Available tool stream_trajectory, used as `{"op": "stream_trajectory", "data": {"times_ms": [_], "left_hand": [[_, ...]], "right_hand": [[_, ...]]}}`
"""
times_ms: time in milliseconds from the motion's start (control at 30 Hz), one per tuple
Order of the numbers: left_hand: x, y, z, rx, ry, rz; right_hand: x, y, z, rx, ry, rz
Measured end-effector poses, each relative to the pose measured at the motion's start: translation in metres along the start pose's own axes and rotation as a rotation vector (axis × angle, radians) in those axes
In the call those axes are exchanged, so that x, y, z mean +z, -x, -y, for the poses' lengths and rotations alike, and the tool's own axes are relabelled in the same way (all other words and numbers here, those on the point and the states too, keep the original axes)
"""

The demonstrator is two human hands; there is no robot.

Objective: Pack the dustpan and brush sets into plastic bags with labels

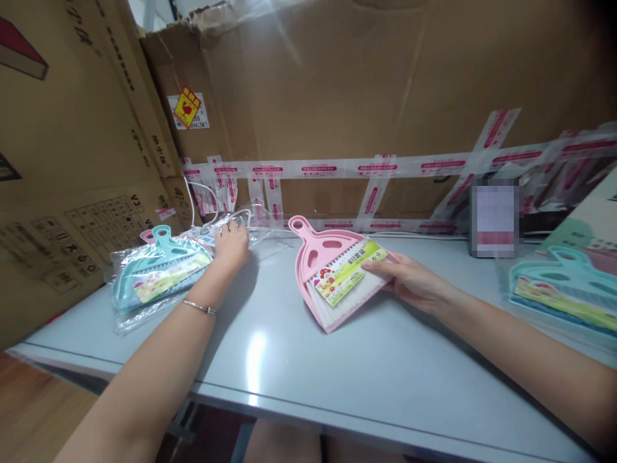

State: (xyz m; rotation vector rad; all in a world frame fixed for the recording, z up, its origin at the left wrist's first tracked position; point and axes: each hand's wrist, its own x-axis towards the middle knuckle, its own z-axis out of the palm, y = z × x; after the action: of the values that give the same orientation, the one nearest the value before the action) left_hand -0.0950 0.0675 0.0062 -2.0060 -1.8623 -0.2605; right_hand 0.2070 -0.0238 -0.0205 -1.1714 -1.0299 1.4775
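Observation:
My right hand point(409, 280) grips the right edge of a pink dustpan point(308, 241), its thumb on the printed card. A brush with white bristles point(332, 312) is nested in the pan, under the green card point(340, 276). The set is tilted, handle toward the back. At the back left, my left hand point(232, 241) has its fingers curled down onto crumpled clear plastic bags point(260, 218); the fingertips are hidden. Left of that forearm lie bagged teal dustpan sets point(164, 270), with a pink handle point(147, 236) behind.
Another teal dustpan set point(562, 289) lies at the right edge. A phone point(495, 218) with a blurred screen leans at the back right. Large cardboard boxes point(313, 77) wall off the back and left of the grey table point(289, 366). A white cable point(193, 202) runs behind the bags.

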Motion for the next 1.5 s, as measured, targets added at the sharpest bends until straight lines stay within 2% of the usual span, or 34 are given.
{"op": "stream_trajectory", "data": {"times_ms": [133, 267, 533, 667, 767, 867, 967, 1200, 1267, 1367, 1500], "left_hand": [[-0.003, -0.001, -0.002, 0.045, 0.013, -0.016], [-0.017, 0.003, -0.019, 0.174, 0.056, -0.061], [-0.028, 0.026, -0.058, 0.469, 0.129, -0.118], [-0.033, 0.04, -0.076, 0.641, 0.19, -0.188], [-0.034, 0.046, -0.086, 0.755, 0.24, -0.164], [-0.033, 0.046, -0.087, 0.779, 0.28, -0.109], [-0.03, 0.045, -0.085, 0.789, 0.302, -0.148], [-0.033, 0.057, -0.097, 0.762, 0.368, -0.538], [-0.035, 0.061, -0.101, 0.791, 0.373, -0.603], [-0.037, 0.063, -0.103, 0.886, 0.315, -0.575], [-0.04, 0.057, -0.095, 0.895, 0.239, -0.408]], "right_hand": [[0.003, 0.002, -0.001, 0.012, 0.037, 0.062], [0.006, 0.003, -0.003, 0.041, 0.068, 0.087], [0.006, 0.002, -0.004, 0.04, 0.056, 0.007], [0.008, 0.0, -0.006, 0.003, -0.025, -0.047], [0.011, -0.002, -0.009, -0.037, -0.119, -0.091], [0.014, -0.003, -0.01, -0.052, -0.205, -0.165], [0.017, -0.002, -0.009, -0.038, -0.242, -0.192], [0.027, 0.007, -0.007, -0.052, -0.214, -0.058], [0.03, 0.008, -0.008, -0.057, -0.22, -0.027], [0.033, 0.01, -0.009, -0.055, -0.239, -0.012], [0.031, 0.009, -0.008, -0.039, -0.283, -0.094]]}}
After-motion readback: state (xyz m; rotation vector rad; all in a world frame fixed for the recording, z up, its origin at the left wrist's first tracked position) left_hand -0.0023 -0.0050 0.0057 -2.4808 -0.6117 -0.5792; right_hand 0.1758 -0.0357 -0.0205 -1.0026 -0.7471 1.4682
